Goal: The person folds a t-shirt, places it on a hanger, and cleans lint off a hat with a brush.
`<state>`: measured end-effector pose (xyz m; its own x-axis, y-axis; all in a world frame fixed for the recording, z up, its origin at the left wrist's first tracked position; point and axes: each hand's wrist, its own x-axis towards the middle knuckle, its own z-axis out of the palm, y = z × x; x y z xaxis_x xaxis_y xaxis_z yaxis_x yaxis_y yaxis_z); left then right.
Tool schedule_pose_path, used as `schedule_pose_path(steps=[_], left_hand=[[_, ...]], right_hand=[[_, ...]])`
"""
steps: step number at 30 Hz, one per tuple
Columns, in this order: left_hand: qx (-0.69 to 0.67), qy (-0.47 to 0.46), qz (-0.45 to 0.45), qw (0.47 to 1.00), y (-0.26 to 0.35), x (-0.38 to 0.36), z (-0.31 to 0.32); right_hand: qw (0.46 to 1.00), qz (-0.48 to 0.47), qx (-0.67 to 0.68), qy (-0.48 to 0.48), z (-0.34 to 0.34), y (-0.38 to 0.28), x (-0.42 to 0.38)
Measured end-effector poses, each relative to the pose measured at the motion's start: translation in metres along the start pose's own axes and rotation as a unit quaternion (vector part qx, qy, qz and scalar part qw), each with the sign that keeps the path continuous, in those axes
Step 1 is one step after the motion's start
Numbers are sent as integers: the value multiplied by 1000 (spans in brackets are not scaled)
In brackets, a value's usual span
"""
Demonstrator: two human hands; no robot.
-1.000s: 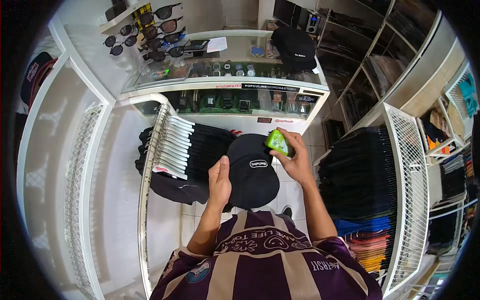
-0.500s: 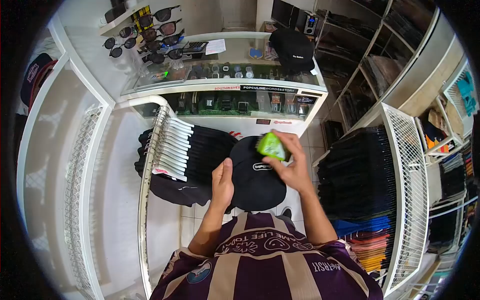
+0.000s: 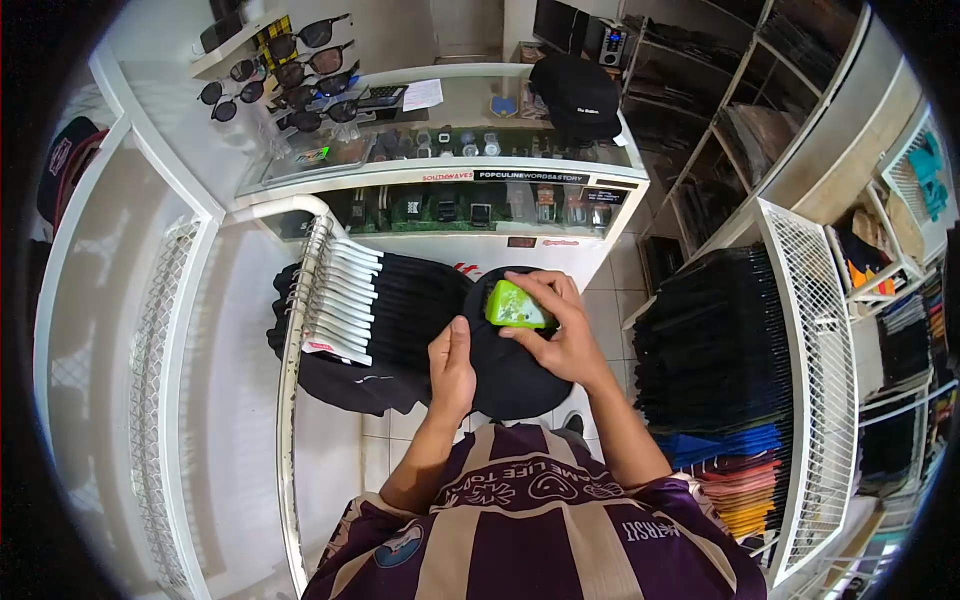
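Observation:
My left hand [image 3: 453,370] is closed on the left edge of a black cap [image 3: 518,385], its thumb pointing up. The cap is held in front of my body. My right hand [image 3: 566,335] grips a small bright green brush [image 3: 517,304] from the right, over the upper part of the cap. Dark bristles seem to show at the brush's left side, close to the cap's cloth; contact with it is hard to make out. The brush and right hand now cover the cap's white-edged patch.
Black garments on white hangers [image 3: 345,290] hang from a rail at my left. Ahead stands a glass display counter [image 3: 450,185] bearing sunglasses [image 3: 318,65] and another black cap [image 3: 575,95]. A rack of dark and coloured clothes [image 3: 715,350] is at my right.
My right hand has moved the green brush left and slightly down across the cap, turning it. My left hand stays at the cap's edge. The view has shifted a little.

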<state>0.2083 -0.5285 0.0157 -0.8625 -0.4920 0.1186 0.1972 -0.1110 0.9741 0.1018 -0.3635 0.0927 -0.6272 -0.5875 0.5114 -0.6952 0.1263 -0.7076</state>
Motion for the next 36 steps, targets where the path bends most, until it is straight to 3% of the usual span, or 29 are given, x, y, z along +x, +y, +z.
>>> schedule_pose_path(steps=[3,6,11,14,16,18,22,24,26,28,30,32,34,36], left_hand=[[-142,37,-27,989,27,2,10],[-96,60,-4,994,39,3,10],[-36,46,-3,998,11,4,10],[-138,41,-65,987,25,2,20],[-171,12,-69,983,24,6,9],[-203,21,-79,976,31,4,6],[-99,38,-61,992,14,5,7],[-36,8,-45,998,5,3,6],[-94,14,-34,995,15,-1,15],[-156,10,-57,986,34,0,9],[-182,49,-64,980,33,0,9],[-43,37,0,998,9,2,-2],[-42,43,-10,998,14,-3,9],[-13,31,9,999,9,-3,13]], right_hand=[[995,47,73,43,4,46,-14],[994,94,44,43,-2,62,-24],[999,14,24,38,-7,6,-2],[999,3,39,24,5,22,-8],[992,78,98,16,0,44,-19],[994,85,70,5,-7,50,-22],[995,68,47,54,-7,19,-3],[999,-13,18,35,1,3,7],[1000,-12,-3,27,6,14,3],[994,60,64,72,6,52,-9],[993,83,43,71,1,65,-16],[990,57,44,119,-5,53,-12],[991,47,51,118,-6,30,-1],[998,-34,-14,45,-2,15,5]])
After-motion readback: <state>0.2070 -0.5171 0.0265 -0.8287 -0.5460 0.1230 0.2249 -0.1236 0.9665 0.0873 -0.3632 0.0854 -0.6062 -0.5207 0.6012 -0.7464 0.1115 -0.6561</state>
